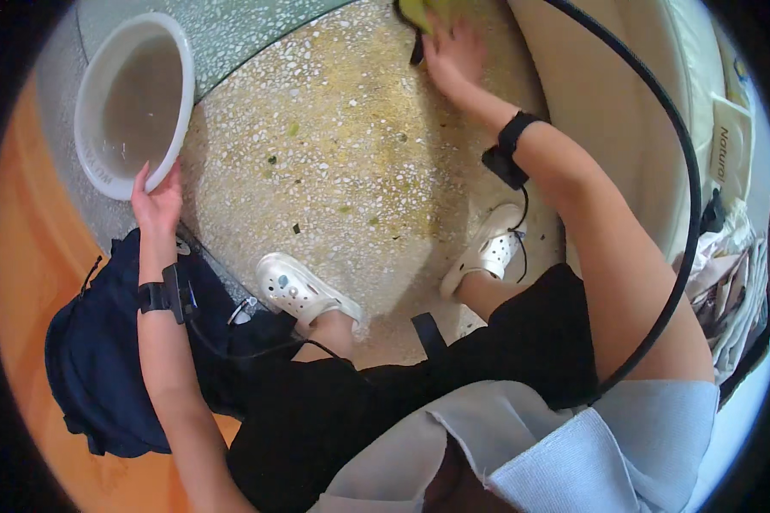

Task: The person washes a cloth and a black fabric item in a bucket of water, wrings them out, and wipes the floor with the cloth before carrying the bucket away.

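Note:
A white plastic basin (187, 83) with murky grey water in it stands at the upper left. My left hand (159, 195) grips its near rim, thumb and fingers around the edge. At the top of the view my right hand (455, 54) lies on a yellow-green cloth (414, 11) with a dark edge, against the speckled terrazzo floor (333, 141). That hand is blurred, and part of the cloth is cut off by the picture's top edge. Whether the fingers close on the cloth cannot be told. Both wrists wear black straps with small devices and cables.
A dark blue backpack (96, 346) lies at the left beside my leg. White clogs (298, 285) are on my feet. A cream sofa or padded seat (603, 96) curves along the right, with bundled cloth (735, 288) past it. A black cable (686, 154) arches over the right side.

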Available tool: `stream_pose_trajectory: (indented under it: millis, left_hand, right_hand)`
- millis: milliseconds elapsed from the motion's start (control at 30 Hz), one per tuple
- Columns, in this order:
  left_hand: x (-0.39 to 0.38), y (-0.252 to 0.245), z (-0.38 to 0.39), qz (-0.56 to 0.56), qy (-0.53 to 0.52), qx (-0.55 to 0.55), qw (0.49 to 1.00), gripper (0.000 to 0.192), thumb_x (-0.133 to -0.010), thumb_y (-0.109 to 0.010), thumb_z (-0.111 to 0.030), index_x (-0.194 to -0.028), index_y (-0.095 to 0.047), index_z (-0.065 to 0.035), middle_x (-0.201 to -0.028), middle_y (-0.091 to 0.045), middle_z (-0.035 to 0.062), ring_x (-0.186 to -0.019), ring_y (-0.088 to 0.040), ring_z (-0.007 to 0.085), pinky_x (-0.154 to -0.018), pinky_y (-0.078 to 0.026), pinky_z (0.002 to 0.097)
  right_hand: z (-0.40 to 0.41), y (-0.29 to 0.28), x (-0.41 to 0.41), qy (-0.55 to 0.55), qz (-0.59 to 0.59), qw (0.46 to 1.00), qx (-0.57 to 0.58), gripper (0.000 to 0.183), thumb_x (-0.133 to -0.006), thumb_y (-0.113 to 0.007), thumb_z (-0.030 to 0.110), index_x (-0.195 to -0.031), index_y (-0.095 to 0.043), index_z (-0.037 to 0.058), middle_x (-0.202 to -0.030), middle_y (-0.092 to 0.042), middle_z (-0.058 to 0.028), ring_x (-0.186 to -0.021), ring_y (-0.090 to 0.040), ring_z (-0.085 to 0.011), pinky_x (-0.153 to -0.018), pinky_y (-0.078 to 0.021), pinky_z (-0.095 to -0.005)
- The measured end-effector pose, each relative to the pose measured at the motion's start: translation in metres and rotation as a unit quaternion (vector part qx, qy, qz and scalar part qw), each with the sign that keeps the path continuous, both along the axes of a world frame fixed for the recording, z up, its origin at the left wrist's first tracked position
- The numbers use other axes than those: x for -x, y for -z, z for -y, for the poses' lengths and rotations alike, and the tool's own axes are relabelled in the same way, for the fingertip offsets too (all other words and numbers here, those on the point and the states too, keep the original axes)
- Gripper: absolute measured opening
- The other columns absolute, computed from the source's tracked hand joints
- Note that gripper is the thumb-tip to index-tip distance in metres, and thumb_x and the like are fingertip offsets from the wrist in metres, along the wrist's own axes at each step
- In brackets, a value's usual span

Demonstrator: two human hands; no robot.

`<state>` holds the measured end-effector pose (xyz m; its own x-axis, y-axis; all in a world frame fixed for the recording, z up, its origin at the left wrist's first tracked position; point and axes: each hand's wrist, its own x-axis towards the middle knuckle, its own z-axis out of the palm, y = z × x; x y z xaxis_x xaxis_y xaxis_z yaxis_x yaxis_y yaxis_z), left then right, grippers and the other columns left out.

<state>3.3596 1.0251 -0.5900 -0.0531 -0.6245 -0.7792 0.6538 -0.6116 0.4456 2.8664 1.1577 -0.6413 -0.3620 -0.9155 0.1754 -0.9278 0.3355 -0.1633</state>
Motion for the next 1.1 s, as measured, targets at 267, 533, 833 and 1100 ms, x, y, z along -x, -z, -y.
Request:
stream_pose_trajectory:
  millis: [267, 533, 833, 1100]
  left_hand:
    - [-0.055, 0.028, 0.022, -0.032, 0.014, -0.012, 0.999, 0.034, -0.082, -0.05, -0.001, -0.113, -0.042, 0.0119, -0.116, -0.049, 0.0262, -0.111, -0.049, 0.0395, -0.097, -0.044, 0.0463]
    - [-0.052, 0.039, 0.022, -0.089, 0.025, 0.009, 0.996, 0.024, -0.077, -0.047, 0.007, -0.099, -0.045, 0.0144, -0.097, -0.055, 0.0245, -0.093, -0.058, 0.0373, -0.087, -0.051, 0.0452]
    - [-0.051, 0.02, 0.004, 0.009, 0.002, 0.029, 1.0, 0.032, -0.07, -0.05, 0.013, -0.1, -0.049, 0.0031, -0.096, -0.057, 0.0134, -0.085, -0.06, 0.0271, -0.073, -0.055, 0.0354]
    - [0.006, -0.043, -0.042, 0.026, 0.016, -0.026, 0.999, 0.064, -0.067, -0.043, 0.013, -0.128, -0.039, -0.0076, -0.123, -0.045, 0.0169, -0.115, -0.047, 0.0368, -0.098, -0.043, 0.0474]
  right_hand:
    - [-0.165, -0.047, -0.065, -0.49, 0.131, 0.833, -0.219, 0.062, -0.073, -0.057, 0.015, -0.132, -0.04, 0.0214, -0.145, -0.026, -0.0081, -0.134, -0.022, -0.0318, -0.107, -0.0185, -0.0532]
    - [-0.156, -0.037, 0.027, -0.599, 0.188, 0.745, -0.225, 0.043, -0.083, -0.049, 0.024, -0.126, -0.046, 0.0268, -0.146, -0.026, -0.0019, -0.133, -0.027, -0.0286, -0.105, -0.0199, -0.0559]
    - [-0.011, -0.027, 0.059, -0.083, 0.023, 0.994, -0.073, 0.049, -0.089, -0.046, 0.041, -0.134, -0.04, 0.0225, -0.141, -0.028, -0.0181, -0.129, -0.027, -0.0374, -0.106, -0.0218, -0.0493]
    - [0.172, 0.006, 0.029, 0.147, 0.1, 0.984, -0.026, 0.052, -0.085, -0.047, 0.044, -0.133, -0.041, 0.0254, -0.142, -0.028, -0.0164, -0.128, -0.028, -0.04, -0.105, -0.0204, -0.0507]
